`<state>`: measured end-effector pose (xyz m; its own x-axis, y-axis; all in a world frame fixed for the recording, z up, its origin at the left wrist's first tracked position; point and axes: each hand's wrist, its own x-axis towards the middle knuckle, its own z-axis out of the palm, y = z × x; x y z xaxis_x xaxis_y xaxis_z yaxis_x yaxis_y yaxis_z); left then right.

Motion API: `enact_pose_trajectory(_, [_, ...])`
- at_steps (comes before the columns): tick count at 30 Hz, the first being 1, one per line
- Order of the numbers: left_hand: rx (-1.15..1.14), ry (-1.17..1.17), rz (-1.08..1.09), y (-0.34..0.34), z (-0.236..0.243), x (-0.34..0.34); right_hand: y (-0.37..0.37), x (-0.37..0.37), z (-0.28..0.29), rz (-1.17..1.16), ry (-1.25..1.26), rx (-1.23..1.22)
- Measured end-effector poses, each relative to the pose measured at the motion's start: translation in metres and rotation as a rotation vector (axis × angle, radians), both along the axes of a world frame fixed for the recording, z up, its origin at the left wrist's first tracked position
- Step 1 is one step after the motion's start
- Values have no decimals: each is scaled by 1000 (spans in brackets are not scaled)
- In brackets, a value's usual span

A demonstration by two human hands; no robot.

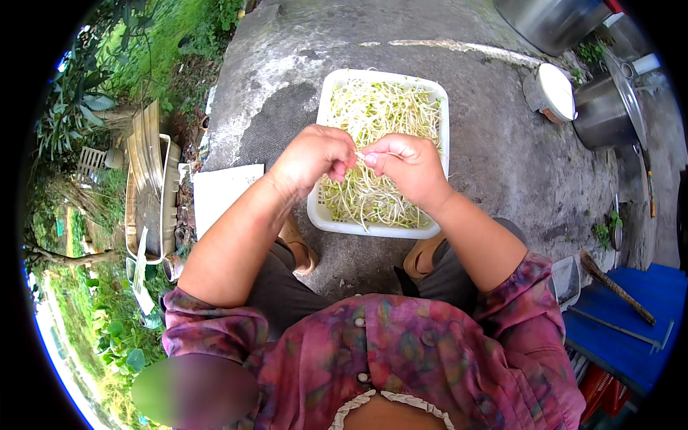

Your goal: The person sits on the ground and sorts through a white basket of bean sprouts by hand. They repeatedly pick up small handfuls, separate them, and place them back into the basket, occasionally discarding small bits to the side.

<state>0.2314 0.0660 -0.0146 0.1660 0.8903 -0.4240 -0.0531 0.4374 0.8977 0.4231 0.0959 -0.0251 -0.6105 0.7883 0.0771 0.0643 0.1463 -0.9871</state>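
Note:
A white plastic basket full of bean sprouts rests on the concrete between my feet. Over its middle, my left hand and my right hand meet with fingertips nearly touching. Thumb and forefinger of the right hand are pinched on a pale bit of bean sprout. The left fingers are curled together at the same spot, and the sprout lies between both hands. Most of what the left fingers grip is hidden behind them.
A white sheet lies on the ground left of the basket. Farther left stands a long beige tub beside plants. At the right are a white bucket, a steel pot, a blue board and a wooden stick.

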Motion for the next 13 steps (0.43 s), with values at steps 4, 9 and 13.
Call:
enact_pose_trajectory(4, [3,-81,149,2,7,-12,-2,-4,0,-53,9,110])
enact_pose_trajectory(9, [635,163,974,17,21,-174,38,19,-3,-154,-103,-39])
enact_pose_trajectory(13, [406,19,1520,-47,41,-214,61,28,-12,81,-402,-98])
